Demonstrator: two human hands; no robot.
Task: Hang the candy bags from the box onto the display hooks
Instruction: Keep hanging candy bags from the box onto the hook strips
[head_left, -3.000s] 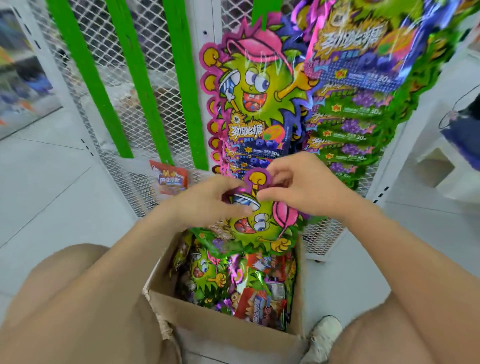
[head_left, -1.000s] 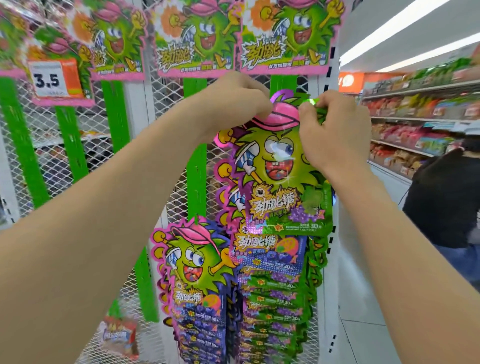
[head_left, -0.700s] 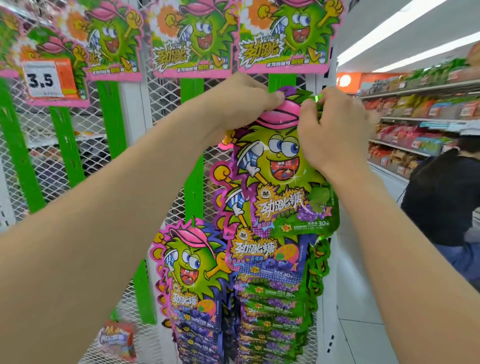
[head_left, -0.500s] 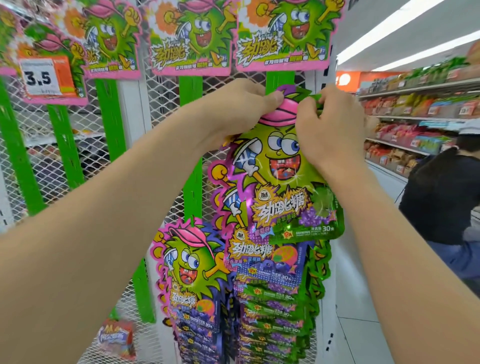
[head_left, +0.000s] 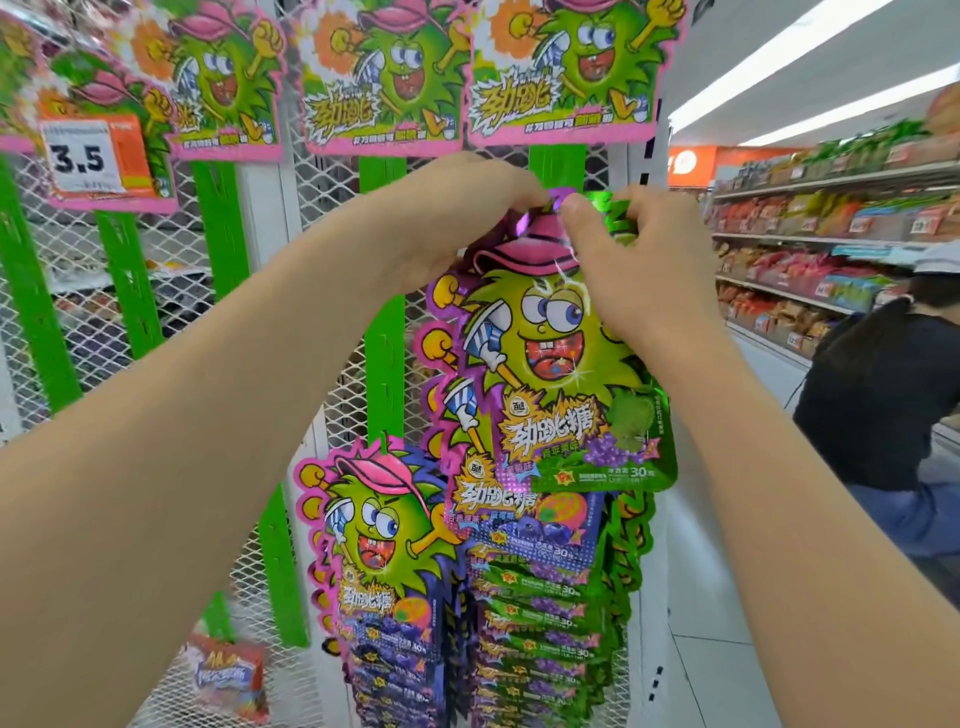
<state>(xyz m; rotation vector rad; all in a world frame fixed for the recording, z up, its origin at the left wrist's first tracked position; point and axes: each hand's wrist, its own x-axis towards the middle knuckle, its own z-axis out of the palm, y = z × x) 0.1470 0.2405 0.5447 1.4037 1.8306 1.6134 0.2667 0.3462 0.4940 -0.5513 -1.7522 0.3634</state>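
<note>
Head view, taking the frame from left to right: at the upper left a price tag (head_left: 88, 156) reading 3.5 hangs on the mesh display panel (head_left: 176, 312). Toward the upper centre, your left hand (head_left: 457, 218) pinches the top edge of the candy bag (head_left: 561, 374), fingers curled onto the foil beside its purple hang tab. The bag hangs in the centre of the frame, cartoon face toward you and slightly tilted, in front of a stack of hung bags (head_left: 535, 613). Your right hand (head_left: 634, 270) pinches the same top edge from the other side, thumb close to the tab.

The display hook is hidden behind your fingers, so whether the hole has caught it cannot be told. To do this well, stretch the tab flat between your two pinches, level the bag, and push straight back along the hook, not upward. The foil looks slick and easily creased, so grip only the sealed rim. Let one hand go first and feel the hook take the weight. At the right edge, a person in a dark top (head_left: 883, 395) stands well apart.
</note>
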